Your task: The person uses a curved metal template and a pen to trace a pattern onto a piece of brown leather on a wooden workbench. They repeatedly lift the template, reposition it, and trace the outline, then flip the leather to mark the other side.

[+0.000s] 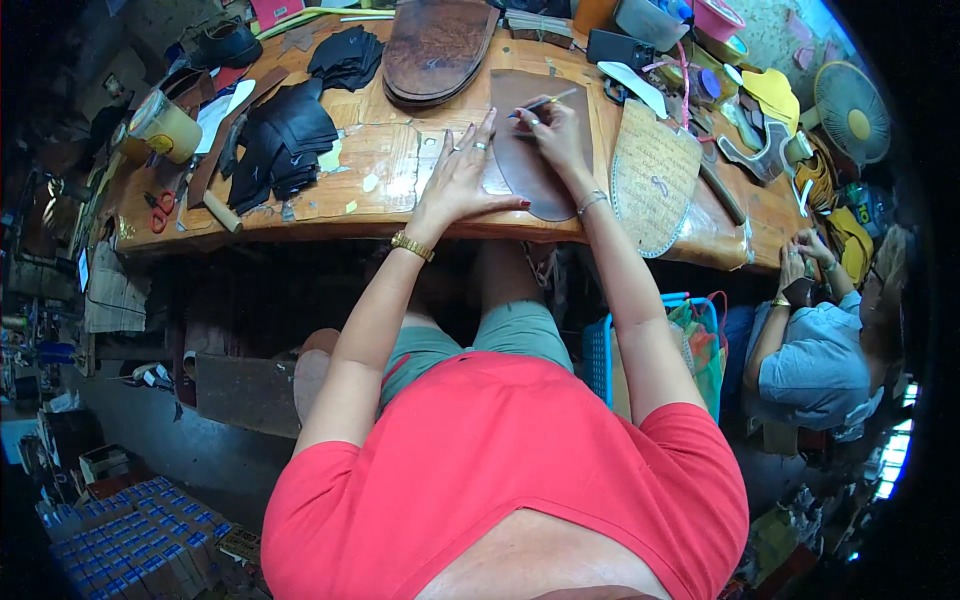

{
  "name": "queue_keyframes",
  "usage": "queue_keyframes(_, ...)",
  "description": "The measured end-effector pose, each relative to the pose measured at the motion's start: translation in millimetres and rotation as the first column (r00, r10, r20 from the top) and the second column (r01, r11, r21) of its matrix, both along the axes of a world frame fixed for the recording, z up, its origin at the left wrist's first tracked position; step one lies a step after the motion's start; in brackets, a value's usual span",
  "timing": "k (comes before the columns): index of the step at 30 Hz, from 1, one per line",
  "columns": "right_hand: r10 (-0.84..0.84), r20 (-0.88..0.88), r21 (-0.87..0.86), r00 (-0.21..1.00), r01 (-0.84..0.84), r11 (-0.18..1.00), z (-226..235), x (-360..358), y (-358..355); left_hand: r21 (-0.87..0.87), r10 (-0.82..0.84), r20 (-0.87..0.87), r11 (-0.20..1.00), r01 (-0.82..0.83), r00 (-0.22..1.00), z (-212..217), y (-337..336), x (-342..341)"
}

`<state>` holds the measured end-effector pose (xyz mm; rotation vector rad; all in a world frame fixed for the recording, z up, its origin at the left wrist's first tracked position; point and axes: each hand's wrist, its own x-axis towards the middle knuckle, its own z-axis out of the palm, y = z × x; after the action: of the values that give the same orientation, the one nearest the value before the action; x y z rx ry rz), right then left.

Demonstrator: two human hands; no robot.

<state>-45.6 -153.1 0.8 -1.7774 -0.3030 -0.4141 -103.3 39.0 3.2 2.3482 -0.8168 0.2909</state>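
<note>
A brown leather piece [542, 188] with a rounded near end lies on the workbench in front of me. My left hand [462, 178] rests flat along its left side, fingers spread and thumb reaching over the leather near its rounded end. In my right hand [556, 138] is a slim pen [552, 100], pinched between the fingers, with its tip over the upper part of the leather. Just right of that hand lies a tan template [655, 170] covered in handwriting, with a rounded near end and a row of marks along its edge.
A stack of dark brown rounded leather pieces [438, 48] stands at the back. Black leather pieces [283, 140], red-handled scissors [160, 210] and a jar [165, 127] sit left. Tubs, tools and a fan [852, 115] crowd the right, where another person [815, 350] sits. A blue basket [598, 358] stands below.
</note>
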Motion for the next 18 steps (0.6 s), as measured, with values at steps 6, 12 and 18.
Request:
queue_keyframes(6,-0.081,0.158,-0.182,0.984,0.110,0.977,-12.6,15.3,12.8,-0.026,0.000,-0.013,1.000,0.000,1.000,1.0,1.6,-0.3)
queue_keyframes(12,-0.106,0.189,-0.265,0.976,0.154,0.952,-21.3,20.3,7.7,-0.016,0.014,-0.006,1.000,-0.014,1.000,2.5,-0.2,-1.5)
queue_keyframes(18,-0.211,0.255,-0.290,0.943,0.283,0.914,-14.3,12.3,9.4,-0.015,0.035,0.000,0.999,-0.035,0.999,-1.1,0.9,-0.3)
